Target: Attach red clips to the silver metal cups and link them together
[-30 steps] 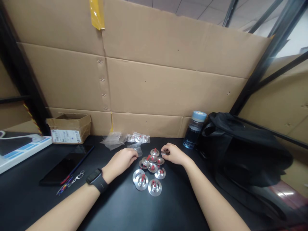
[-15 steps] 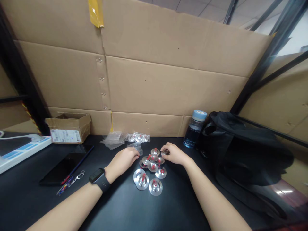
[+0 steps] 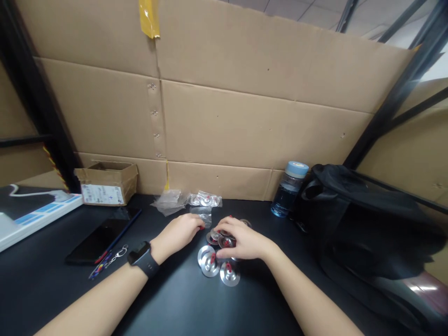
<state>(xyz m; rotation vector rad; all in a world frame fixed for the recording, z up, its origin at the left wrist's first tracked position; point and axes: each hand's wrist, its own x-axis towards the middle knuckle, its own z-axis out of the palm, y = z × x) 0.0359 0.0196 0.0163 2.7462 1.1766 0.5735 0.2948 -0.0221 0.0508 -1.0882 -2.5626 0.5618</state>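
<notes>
Several small silver discs with red loops (image 3: 210, 263) lie in a cluster on the black table (image 3: 182, 303). My right hand (image 3: 240, 242) rests over the middle of the cluster, fingers curled around one disc (image 3: 226, 241). My left hand (image 3: 182, 232), with a black watch (image 3: 142, 259) on its wrist, sits just left of the cluster, fingers bent, fingertips beside a small clear bag (image 3: 203, 216). What those fingers hold, if anything, is hidden.
Clear plastic bags with more discs (image 3: 205, 199) lie by the cardboard wall (image 3: 224, 116). A blue-capped bottle (image 3: 290, 189) and a black bag (image 3: 364, 219) stand right. A small cardboard box (image 3: 107, 183), a phone (image 3: 98, 238), keys (image 3: 108, 261) and a white-blue board (image 3: 31, 212) lie left.
My right hand has moved left from the cluster's far right edge onto the middle discs. The left hand stays put. The camera shifted slightly.
</notes>
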